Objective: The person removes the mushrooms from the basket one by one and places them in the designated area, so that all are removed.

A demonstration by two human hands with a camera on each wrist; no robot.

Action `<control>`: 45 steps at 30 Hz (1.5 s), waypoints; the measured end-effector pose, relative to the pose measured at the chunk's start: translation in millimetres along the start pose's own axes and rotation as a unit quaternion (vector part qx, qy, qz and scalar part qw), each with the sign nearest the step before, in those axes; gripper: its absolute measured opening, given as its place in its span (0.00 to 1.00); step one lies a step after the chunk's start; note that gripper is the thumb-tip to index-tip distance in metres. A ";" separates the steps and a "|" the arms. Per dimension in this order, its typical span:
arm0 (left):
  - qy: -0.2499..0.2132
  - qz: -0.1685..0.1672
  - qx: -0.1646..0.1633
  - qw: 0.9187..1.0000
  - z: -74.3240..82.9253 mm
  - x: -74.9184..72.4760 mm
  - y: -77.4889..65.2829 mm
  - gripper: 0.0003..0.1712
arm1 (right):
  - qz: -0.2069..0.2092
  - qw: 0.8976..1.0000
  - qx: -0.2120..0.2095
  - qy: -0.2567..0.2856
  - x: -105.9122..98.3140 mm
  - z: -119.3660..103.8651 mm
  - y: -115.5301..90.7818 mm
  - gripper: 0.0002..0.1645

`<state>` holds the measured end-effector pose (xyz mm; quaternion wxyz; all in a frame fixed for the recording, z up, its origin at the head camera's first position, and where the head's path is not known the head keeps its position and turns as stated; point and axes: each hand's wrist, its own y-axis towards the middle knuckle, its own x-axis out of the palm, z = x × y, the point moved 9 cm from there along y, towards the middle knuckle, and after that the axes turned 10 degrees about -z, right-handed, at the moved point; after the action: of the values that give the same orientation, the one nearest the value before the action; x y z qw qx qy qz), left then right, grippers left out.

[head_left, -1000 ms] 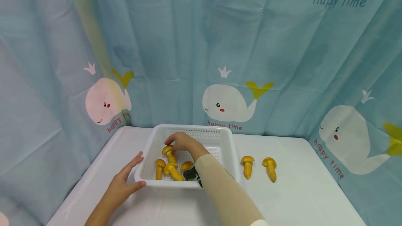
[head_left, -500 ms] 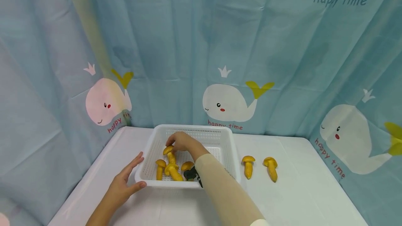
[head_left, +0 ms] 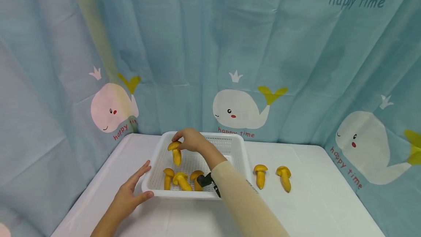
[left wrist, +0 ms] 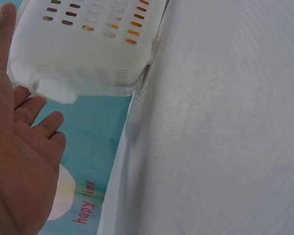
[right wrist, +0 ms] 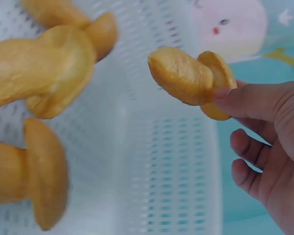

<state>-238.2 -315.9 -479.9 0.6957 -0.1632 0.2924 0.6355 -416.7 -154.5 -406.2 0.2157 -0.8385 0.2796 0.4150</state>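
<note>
My right hand (head_left: 192,140) pinches a yellow mushroom (head_left: 176,155) by its cap, above the far left part of a white plastic basket (head_left: 245,164). In the right wrist view, thumb and fingers grip that mushroom (right wrist: 181,76) with its stem pointing away from the palm. Along the basket's near side lie more yellow mushrooms: one at the left (head_left: 167,178), one in the middle (head_left: 182,181) and one partly behind the right wrist's black strap (head_left: 197,180). My left hand (head_left: 126,196) touches the basket's left corner, thumb and fingers spread; the left wrist view shows it beside the basket wall (left wrist: 88,54).
Two more yellow mushrooms, one nearer the basket (head_left: 260,176) and one farther right (head_left: 284,178), lie on the white table (head_left: 315,207) right of the basket. A blue curtain (head_left: 184,65) with whale prints hangs around the table's back and sides.
My right hand has lifted the mushroom from the basket, up and slightly away from the one in the middle. The left hand stays at the basket's corner.
</note>
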 end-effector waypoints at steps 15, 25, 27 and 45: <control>0.005 0.011 0.009 1.000 3.6 -6.5 -3.6 0.50 | 0.082 0.994 -0.035 0.068 -58.6 -34.0 -77.4 0.19; 0.005 0.007 0.011 1.000 -1.3 -4.0 -2.9 0.50 | 0.177 0.979 -0.046 0.094 -77.8 -21.9 -142.5 0.18; 0.007 0.007 0.008 1.000 -1.4 -3.5 -3.2 0.50 | 0.187 0.975 -0.046 0.109 -75.6 -14.8 -152.2 0.18; 0.008 0.006 0.016 1.000 1.4 -0.1 0.4 0.49 | 0.272 0.959 -0.028 0.074 -69.7 28.4 -247.2 0.20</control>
<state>-238.4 -315.0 -478.7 0.6922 -0.1558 0.3089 0.6334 -307.7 68.2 -333.2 0.0495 -0.7647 0.5011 0.4021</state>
